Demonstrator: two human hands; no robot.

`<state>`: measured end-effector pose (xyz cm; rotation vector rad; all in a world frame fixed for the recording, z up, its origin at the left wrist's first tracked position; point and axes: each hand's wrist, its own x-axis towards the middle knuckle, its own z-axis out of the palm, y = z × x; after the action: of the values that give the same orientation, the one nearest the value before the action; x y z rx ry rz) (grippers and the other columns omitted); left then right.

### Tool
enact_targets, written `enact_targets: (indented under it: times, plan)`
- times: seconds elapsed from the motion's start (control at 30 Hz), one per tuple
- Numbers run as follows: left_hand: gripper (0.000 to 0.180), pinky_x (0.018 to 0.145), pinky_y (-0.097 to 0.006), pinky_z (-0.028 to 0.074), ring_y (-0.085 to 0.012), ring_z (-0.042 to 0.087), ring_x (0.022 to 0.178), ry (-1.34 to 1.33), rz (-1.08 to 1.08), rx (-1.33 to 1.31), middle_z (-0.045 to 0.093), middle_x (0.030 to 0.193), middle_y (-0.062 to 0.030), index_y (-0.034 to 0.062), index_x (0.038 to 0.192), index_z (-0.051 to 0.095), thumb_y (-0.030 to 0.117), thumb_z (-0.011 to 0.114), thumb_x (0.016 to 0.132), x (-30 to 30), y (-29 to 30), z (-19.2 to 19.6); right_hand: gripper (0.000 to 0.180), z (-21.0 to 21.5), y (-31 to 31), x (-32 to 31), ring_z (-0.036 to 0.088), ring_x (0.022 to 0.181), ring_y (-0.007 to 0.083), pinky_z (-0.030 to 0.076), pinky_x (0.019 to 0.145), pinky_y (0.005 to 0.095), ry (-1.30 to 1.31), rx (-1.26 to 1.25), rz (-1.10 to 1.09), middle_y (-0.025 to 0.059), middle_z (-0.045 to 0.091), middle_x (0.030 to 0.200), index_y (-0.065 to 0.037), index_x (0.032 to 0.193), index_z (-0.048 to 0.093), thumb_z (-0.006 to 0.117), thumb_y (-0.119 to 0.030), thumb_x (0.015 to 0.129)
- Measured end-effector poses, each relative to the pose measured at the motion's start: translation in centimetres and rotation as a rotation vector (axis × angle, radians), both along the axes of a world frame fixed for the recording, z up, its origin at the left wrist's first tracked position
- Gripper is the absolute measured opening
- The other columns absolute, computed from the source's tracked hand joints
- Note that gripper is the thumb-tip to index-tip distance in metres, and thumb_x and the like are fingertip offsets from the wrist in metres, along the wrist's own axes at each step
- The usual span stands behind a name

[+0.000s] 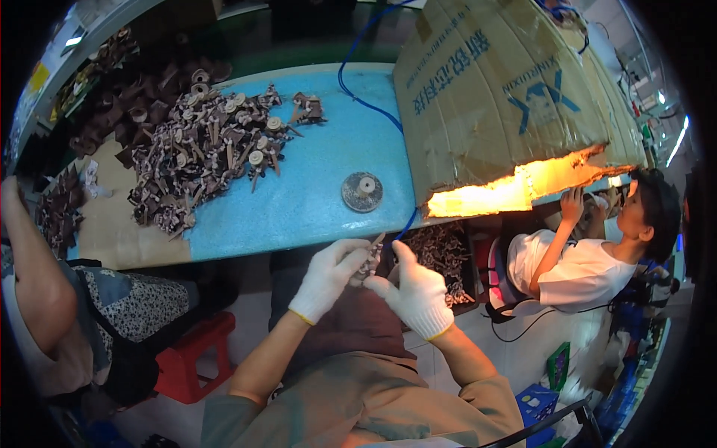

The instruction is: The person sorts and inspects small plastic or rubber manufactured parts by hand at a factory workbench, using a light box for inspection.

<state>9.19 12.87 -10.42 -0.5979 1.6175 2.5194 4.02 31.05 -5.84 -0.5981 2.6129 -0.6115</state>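
My left hand [326,275], in a white knit glove, pinches a small brown and grey figurine [369,261] with a thin tan pointed part sticking up. It is held just off the table's near edge, above my lap. My right hand [420,297], gloved the same way, is beside it with the index finger raised and the thumb spread, the thumb tip at the figurine's lower end. Its other fingers are partly hidden. On the blue tabletop [299,213], beyond my hands, stands a round grey disc [362,193] with a pale knob in its middle.
A heap of similar figurines [209,145] covers the table's left, with brown cup-like pieces [138,108] behind. A large cardboard box [500,97], glowing orange inside, stands at right. Below it is a bin of small pieces [441,254]. Co-workers sit right [590,272] and left [41,299].
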Motion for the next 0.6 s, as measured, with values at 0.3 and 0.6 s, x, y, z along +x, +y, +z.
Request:
enact_targets:
  times: [0.3, 0.6]
  plan:
    - [0.046, 0.052, -0.027, 0.050, -0.0122, 0.062, 0.062, -0.031, -0.213, -0.094, 0.068, 0.085, -0.0072, -0.0008, 0.115, 0.067, 0.042, 0.052, 0.107, -4.7, -3.9, 2.4, 0.056, 5.4, -5.7, -8.0, 0.071, 0.089, 0.0313, 0.057, 0.083, 0.0412, 0.182, 0.000, 0.402, 0.0171, 0.069, 0.092, -0.003, 0.130, 0.059, 0.079, -0.033, 0.088]
    - [0.048, 0.091, -0.042, 0.055, -0.0326, 0.070, 0.100, 0.179, -0.126, -0.906, 0.069, 0.121, -0.0190, 0.0044, 0.133, 0.063, 0.030, 0.069, 0.093, -10.6, -4.4, 0.3, 0.056, 2.0, -8.2, -11.3, 0.071, 0.100, 0.0453, 0.055, 0.088, 0.0511, 0.220, -0.014, -0.054, 0.0279, 0.073, 0.103, -0.001, 0.131, 0.056, 0.062, -0.046, 0.099]
